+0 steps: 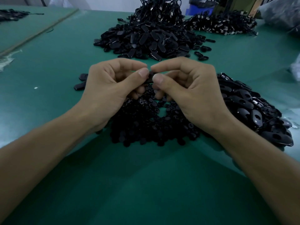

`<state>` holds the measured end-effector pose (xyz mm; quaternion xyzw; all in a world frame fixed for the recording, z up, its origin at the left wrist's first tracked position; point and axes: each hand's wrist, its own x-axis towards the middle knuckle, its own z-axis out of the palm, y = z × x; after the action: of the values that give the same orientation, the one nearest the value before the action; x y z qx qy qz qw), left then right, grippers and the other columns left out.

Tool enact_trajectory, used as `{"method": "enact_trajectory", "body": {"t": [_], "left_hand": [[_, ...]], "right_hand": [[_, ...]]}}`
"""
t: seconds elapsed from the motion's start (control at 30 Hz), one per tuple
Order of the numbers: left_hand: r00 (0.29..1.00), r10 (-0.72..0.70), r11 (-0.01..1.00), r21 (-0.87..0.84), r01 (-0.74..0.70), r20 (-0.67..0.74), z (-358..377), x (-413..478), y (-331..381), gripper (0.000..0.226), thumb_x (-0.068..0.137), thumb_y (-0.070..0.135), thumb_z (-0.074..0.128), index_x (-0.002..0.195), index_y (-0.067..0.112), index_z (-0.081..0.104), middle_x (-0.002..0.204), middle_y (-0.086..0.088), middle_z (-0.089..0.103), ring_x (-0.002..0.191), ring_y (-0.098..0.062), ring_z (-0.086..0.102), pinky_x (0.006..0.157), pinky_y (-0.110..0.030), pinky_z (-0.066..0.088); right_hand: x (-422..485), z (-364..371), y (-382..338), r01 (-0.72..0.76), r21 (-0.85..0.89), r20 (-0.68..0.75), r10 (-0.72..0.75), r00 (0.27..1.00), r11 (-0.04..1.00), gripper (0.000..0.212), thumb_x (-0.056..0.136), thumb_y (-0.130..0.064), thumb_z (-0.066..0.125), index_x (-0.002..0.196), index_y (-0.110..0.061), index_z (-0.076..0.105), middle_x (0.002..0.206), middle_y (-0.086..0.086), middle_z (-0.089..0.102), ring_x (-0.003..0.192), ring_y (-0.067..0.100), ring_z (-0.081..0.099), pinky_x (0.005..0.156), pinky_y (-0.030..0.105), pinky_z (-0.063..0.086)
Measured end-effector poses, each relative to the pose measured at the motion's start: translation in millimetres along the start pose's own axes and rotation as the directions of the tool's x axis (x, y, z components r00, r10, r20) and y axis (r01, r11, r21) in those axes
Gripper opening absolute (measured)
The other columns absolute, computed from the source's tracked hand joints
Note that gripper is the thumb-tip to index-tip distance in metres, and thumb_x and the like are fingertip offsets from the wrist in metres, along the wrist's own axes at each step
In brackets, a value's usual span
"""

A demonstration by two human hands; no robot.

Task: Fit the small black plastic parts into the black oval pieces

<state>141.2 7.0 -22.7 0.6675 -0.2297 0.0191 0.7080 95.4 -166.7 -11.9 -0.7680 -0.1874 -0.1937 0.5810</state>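
left hand (103,88) and right hand (191,90): both pinch one black oval plastic piece (150,77) | under them: heap of small black plastic parts (146,125) | green surface (146,184)

The left hand (105,85) and the right hand (193,90) are bare, and so are both wrists and forearms as far as they show. The thumbnails are short and rounded, cut close to the fingertips.

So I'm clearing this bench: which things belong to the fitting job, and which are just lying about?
In the job: black piece pinched between left hand and right hand; heap of small black parts under them; pile of oval pieces at right.
Lying about: corded plug heap behind; blue bin; white scrap at left.
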Motion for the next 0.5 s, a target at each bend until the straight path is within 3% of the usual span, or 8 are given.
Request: {"method": "enact_trajectory", "body": {"t": [0.1, 0.23, 0.4, 0.5], "left_hand": [[1.000, 0.004, 1.000, -0.021, -0.005, -0.019, -0.6, -0.8, -1.6, 0.017, 0.077, 0.028, 0.077, 0.089, 0.017, 0.074, 0.076, -0.005, 0.075, 0.062, -0.010, 0.067, 0.061, -0.019, 0.055], [1.000, -0.012, 0.999, -0.046, 0.011, -0.002, 2.2, -2.3, -5.0, 0.015, 0.076, 0.021, 0.075, 0.090, 0.018, 0.075, 0.076, -0.004, 0.077, 0.066, -0.011, 0.072, 0.064, -0.019, 0.057], [1.000, -0.023, 0.998, -0.058, 0.023, 0.011, 4.5, -2.2, -6.1, 0.022, 0.077, 0.018, 0.071, 0.098, 0.014, 0.071, 0.079, -0.002, 0.078, 0.070, -0.010, 0.074, 0.067, -0.020, 0.058], [1.000, -0.011, 1.000, -0.022, 0.012, 0.008, 3.6, -3.0, -6.4, 0.015, 0.082, 0.013, 0.071, 0.097, 0.014, 0.072, 0.078, -0.002, 0.078, 0.070, -0.010, 0.074, 0.067, -0.019, 0.058]], "right_hand": [[0.7, -0.5, 0.1, -0.107, 0.023, 0.010, 0.106, 0.994, 0.994, 0.018, 0.089, -0.013, 0.075, 0.105, -0.019, 0.069, 0.072, -0.005, 0.073, 0.063, 0.008, 0.070, 0.060, 0.014, 0.050], [2.5, -4.2, 2.4, -0.205, -0.008, -0.015, 0.205, 0.979, 0.979, 0.010, 0.089, -0.013, 0.075, 0.095, -0.021, 0.071, 0.072, -0.004, 0.074, 0.059, 0.006, 0.068, 0.057, 0.012, 0.048], [3.7, -4.9, 6.1, -0.232, -0.068, -0.053, 0.228, 0.972, 0.970, 0.011, 0.095, -0.014, 0.067, 0.090, -0.023, 0.069, 0.070, -0.005, 0.071, 0.060, 0.005, 0.066, 0.058, 0.014, 0.048], [2.5, -3.0, 6.1, -0.226, -0.123, -0.038, 0.223, 0.974, 0.966, 0.011, 0.096, -0.016, 0.066, 0.090, -0.025, 0.066, 0.071, -0.007, 0.070, 0.061, 0.004, 0.065, 0.059, 0.014, 0.048]]}}
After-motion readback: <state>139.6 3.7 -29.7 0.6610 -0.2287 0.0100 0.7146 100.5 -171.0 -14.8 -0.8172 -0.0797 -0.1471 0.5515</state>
